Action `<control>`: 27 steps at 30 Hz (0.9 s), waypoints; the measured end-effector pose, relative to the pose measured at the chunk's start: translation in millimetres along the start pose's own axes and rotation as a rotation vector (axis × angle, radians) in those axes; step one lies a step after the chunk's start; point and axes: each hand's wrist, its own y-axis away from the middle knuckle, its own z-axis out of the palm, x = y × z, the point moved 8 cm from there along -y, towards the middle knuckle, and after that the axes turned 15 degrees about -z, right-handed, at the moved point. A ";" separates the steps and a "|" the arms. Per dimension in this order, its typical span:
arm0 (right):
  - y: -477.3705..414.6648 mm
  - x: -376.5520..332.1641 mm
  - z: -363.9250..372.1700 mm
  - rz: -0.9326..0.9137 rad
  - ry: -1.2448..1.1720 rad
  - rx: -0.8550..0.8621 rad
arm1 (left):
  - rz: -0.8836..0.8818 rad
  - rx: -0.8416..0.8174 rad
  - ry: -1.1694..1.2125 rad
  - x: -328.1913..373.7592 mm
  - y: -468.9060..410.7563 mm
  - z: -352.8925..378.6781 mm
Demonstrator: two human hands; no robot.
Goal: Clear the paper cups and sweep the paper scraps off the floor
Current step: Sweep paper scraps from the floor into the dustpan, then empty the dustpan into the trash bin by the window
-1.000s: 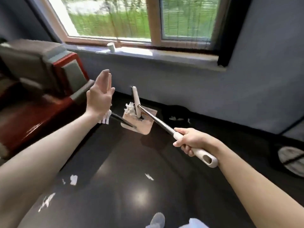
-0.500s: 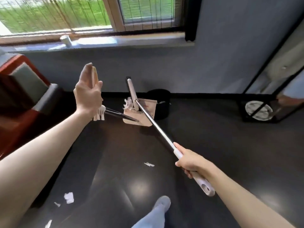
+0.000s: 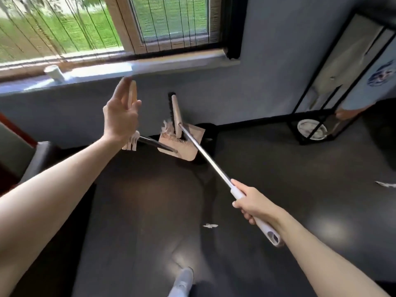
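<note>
Both grips grasp tools: left hand [image 3: 121, 116] the dustpan [image 3: 186, 152], right hand [image 3: 255, 204] the broom [image 3: 177, 113]. Sweeping seems underway; next, brush in the scrap [image 3: 210, 225] at the dustpan's five o'clock.

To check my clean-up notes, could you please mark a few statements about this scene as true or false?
1. The right hand grips the broom. True.
2. The cup lies on the floor. False: it is on the windowsill.
3. Scraps sit in the dustpan. True.
4. The floor is free of paper. False: a scrap lies near the right hand, and a second scrap lies at far right.
5. The left hand is empty. False: it holds the dustpan's handle.
</note>
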 end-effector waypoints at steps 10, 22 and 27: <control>-17.0 -36.8 37.3 0.018 -0.153 0.146 | 0.303 -0.191 -0.340 12.5 -52.4 10.1; 11.6 -31.7 5.8 0.049 -0.284 0.313 | 0.782 -0.445 -0.781 -10.8 -4.7 97.6; 26.6 -28.1 -0.2 0.071 -0.306 0.366 | 0.842 -0.427 -0.789 -14.3 1.3 91.6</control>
